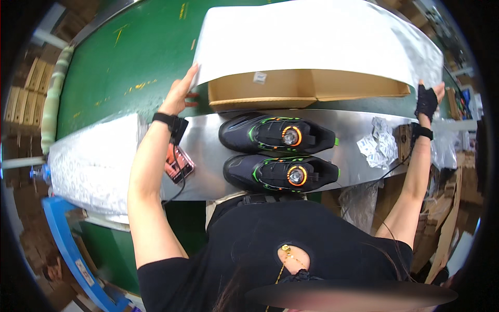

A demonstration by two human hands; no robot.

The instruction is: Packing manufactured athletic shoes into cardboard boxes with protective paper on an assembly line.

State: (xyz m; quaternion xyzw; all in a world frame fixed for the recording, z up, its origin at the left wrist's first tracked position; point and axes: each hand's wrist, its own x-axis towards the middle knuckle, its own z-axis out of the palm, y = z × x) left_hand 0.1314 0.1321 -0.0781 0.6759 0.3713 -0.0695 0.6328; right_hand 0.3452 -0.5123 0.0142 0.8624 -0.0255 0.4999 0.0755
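Note:
My left hand (181,93) grips the left edge of a wide white paper sheet (312,39) that arches over an open brown cardboard shoe box (306,86). At the sheet's right edge, my right hand (429,99), in a black fingerless glove, holds the other end. In front of the box, a pair of black shoes (278,153) with green trim and orange round dials lies side by side on a shiny metal worktop (208,145), toes pointing left.
Behind the box runs a green conveyor belt (130,57). A stack of white patterned paper (91,161) lies to the left, and small white packets (378,141) to the right. A small device on a cable (179,162) rests near my left forearm. Cardboard stacks line both sides.

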